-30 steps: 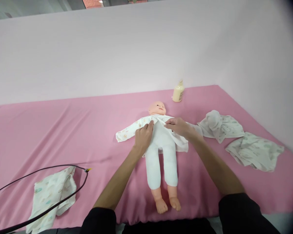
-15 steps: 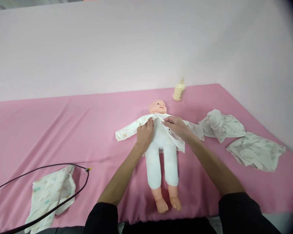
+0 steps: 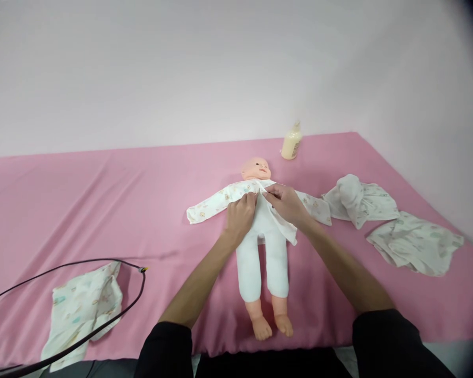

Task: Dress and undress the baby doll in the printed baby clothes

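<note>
A baby doll [image 3: 262, 265] lies on its back on the pink sheet [image 3: 150, 210], head toward the wall. It wears a white baby shirt [image 3: 212, 203] with small prints, sleeves spread to both sides. The front of the shirt is partly open over the doll's white cloth body. My left hand [image 3: 241, 212] pinches one front edge of the shirt at the chest. Close beside it, my right hand [image 3: 286, 202] pinches the other front edge, just below the doll's neck. The fingertips nearly meet, and the bit of cloth between them is largely hidden.
A pump bottle [image 3: 291, 143] of pale yellow liquid stands behind the doll's head. Two crumpled white cloths lie at the right, one bunched [image 3: 360, 202], one flatter [image 3: 415, 244]. A folded printed cloth [image 3: 84, 299] rests at the front left, with a black cable [image 3: 102, 331] looping over it.
My left hand has moved right, drawing its shirt edge across the chest toward my right hand. The view has shifted slightly. The other things stay put.
</note>
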{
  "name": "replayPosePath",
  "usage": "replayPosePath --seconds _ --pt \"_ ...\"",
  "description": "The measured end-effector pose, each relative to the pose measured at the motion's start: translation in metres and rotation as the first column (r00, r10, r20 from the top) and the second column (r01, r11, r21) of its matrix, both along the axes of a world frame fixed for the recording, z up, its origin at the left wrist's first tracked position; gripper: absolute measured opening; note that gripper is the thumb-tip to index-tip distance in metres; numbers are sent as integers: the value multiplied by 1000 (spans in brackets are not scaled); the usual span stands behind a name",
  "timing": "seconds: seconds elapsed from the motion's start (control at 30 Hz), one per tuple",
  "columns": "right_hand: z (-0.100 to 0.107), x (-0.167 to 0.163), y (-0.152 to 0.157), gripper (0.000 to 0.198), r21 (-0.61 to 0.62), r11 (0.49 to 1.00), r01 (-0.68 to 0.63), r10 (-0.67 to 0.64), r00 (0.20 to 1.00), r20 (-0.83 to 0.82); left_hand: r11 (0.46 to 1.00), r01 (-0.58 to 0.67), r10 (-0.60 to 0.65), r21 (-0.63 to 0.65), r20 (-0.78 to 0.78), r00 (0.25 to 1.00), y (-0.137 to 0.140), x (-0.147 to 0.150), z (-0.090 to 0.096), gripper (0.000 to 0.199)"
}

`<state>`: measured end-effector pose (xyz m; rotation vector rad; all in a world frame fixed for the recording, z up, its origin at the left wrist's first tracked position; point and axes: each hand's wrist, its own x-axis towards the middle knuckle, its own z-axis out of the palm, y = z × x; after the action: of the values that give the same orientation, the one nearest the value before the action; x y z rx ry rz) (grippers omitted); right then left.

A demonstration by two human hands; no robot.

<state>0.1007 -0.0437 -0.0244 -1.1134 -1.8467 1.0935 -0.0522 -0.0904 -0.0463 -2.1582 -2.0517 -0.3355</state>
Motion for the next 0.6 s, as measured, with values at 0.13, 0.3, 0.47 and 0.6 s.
replayPosePath --seconds 0.13,0.3,0.47,0.6 --pt "3 -5 -7 22 188 981 39 -69 986 154 1000 16 -16 -25 13 1000 -1 2 1 27" --pt "4 -8 -11 21 239 970 37 -94 969 228 1000 10 -9 -26 38 999 -1 1 1 29" --pt "5 -6 -10 21 181 983 44 -77 980 183 1000 -1 2 -18 70 998 -2 -1 2 34" --pt "5 -6 -10 22 185 982 39 -75 979 190 1000 -8 10 -22 95 995 0 -2 3 38"
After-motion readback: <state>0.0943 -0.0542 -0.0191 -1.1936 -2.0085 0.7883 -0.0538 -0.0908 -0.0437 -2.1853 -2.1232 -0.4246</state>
